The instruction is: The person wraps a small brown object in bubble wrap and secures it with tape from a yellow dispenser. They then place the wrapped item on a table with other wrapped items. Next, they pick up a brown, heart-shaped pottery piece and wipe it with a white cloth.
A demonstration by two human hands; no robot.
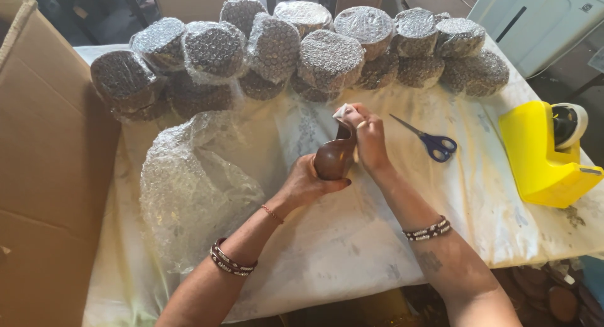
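Holding a small brown clay pot (pixel 333 158) above the middle of the counter (pixel 352 239), both hands engaged. Left hand (pixel 306 183) wrapped around the rounded base from below, fingers closed on it. Right hand (pixel 371 141) closed over the upper rim, pinching a small scrap of white paper or tape (pixel 344 112) against the pot's top edge. Pot tilted, mouth turned toward the far side, raised clear of the counter. Bracelets on both wrists.

Spread on the counter: a pale patterned cloth. Lying to the left of the hands, a loose crumpled sheet of bubble wrap (pixel 195 182), near but not touching the pot. Stacked along the far edge, a double row of round bundles (pixel 302 53) already covered in bubble wrap, packed touching one another. Resting just right of the right hand, blue-handled scissors (pixel 428 138), blades closed, tips pointing toward the bundles. Standing further right near the counter's edge, a yellow tape dispenser (pixel 544 154) with a roll mounted on top. Standing at the left edge, an open cardboard box (pixel 44 163), interior not visible.
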